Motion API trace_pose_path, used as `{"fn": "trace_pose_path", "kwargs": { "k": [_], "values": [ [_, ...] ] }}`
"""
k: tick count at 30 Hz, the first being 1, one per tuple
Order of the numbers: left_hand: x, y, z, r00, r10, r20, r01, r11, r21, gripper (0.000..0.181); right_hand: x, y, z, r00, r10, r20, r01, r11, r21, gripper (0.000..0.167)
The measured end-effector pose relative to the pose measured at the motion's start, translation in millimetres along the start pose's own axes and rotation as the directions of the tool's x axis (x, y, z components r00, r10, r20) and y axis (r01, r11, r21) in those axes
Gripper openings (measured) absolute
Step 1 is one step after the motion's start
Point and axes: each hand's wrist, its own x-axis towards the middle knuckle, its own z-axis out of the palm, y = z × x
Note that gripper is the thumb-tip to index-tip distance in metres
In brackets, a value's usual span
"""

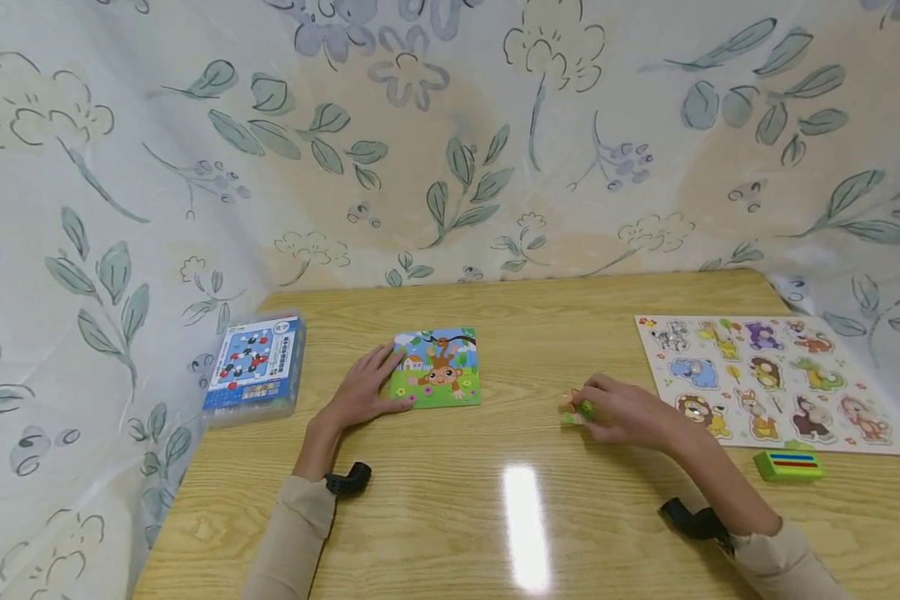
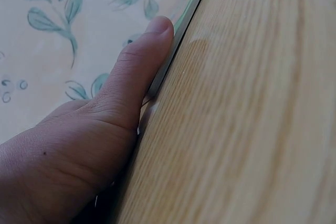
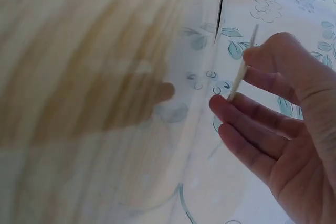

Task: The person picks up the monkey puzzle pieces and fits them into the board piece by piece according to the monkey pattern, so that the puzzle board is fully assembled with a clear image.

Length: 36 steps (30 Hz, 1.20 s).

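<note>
A square picture puzzle [image 1: 437, 367] with a hanging monkey lies flat on the table, left of the middle. My left hand [image 1: 365, 389] rests at its left side. The thumb [image 2: 157, 35] lies straight along the puzzle's near edge, and the other fingers touch the upper left corner. Just above the table, to the right of the puzzle, my right hand [image 1: 618, 410] pinches a small flat puzzle piece [image 1: 576, 410] with green and orange on it. In the right wrist view this piece [image 3: 242, 72] shows edge-on between thumb and fingertips. Fingers cover part of its picture.
A boxed molecular model set [image 1: 255, 367] stands at the left. On the right lies a wooden animal puzzle board [image 1: 727, 367], partly behind my right hand and forearm. A small green block [image 1: 789, 467] with coloured stripes sits before it. A floral curtain [image 1: 450, 167] hangs behind the table.
</note>
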Motion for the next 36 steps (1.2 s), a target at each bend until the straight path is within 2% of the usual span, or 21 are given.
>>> {"fn": "trace_pose_path", "kwargs": {
  "k": [5,9,12,17,22,25,30,36],
  "values": [
    [-0.2,0.9,-0.4,1.000,-0.004,0.003,0.004,1.000,-0.007,0.094,8.1,-5,-1,0.999,-0.021,-0.026,0.022,0.999,0.038,0.032],
    [-0.9,0.0,0.4,1.000,-0.005,0.001,0.005,1.000,-0.008,0.094,22.9,-16,-3,1.000,-0.028,-0.010,0.029,0.995,0.100,0.034],
    [-1.0,-1.9,0.8,1.000,-0.011,-0.004,0.011,1.000,0.004,0.094,40.2,-29,-6,0.999,-0.035,0.022,0.031,0.988,0.154,0.037],
    [0.8,-3.4,1.4,1.000,0.007,-0.018,-0.007,1.000,0.008,0.093,75.0,-55,-10,0.997,-0.071,0.030,0.063,0.976,0.207,0.038],
    [1.0,-3.4,2.8,1.000,0.007,-0.002,-0.007,1.000,-0.004,0.092,107.3,-72,-3,0.994,-0.089,0.059,0.073,0.971,0.228,0.032],
    [0.5,-3.8,2.8,1.000,0.000,0.003,0.000,1.000,-0.007,0.092,125.3,-77,4,0.993,-0.075,0.087,0.052,0.970,0.237,0.031],
    [0.2,-4.2,3.1,1.000,-0.003,0.001,0.003,1.000,-0.003,0.093,151.0,-75,18,0.990,0.005,0.143,-0.042,0.966,0.254,0.029],
    [0.8,-5.3,4.3,1.000,0.005,-0.007,-0.005,1.000,0.015,0.093,165.6,-65,35,0.981,0.044,0.191,-0.089,0.968,0.235,0.025]
  ]
}}
